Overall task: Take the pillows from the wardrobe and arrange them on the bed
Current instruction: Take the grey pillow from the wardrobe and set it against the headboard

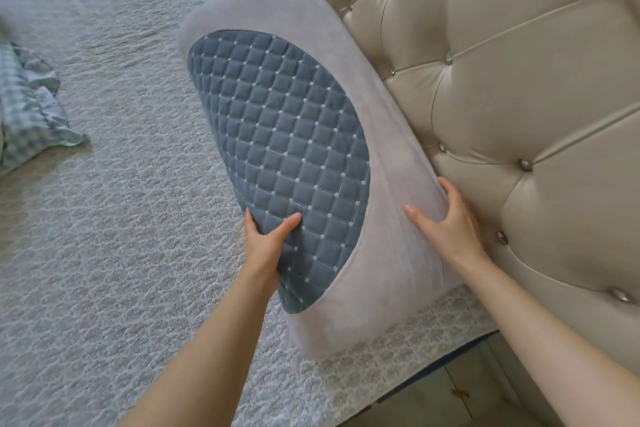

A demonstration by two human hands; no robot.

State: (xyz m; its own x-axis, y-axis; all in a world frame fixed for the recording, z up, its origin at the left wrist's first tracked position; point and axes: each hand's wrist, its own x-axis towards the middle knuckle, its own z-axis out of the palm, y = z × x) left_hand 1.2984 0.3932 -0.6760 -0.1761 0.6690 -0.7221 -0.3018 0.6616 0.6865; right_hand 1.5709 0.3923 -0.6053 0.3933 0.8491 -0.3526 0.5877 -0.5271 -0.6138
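Note:
A grey pillow [332, 87] with a dark blue quilted oval panel lies on the bed [121, 218], its long side against the tufted headboard [519, 87]. My left hand [266, 243] grips the pillow's near front edge, thumb on the blue panel and fingers underneath. My right hand [446, 218] clasps the pillow's back edge, between pillow and headboard. The near end of the pillow looks slightly raised off the bedspread.
A grey-blue textured bedspread covers the bed. A crumpled checked blue cloth [27, 107] lies at the left edge. The bed's corner ends at the lower right, with floor [460, 395] below it.

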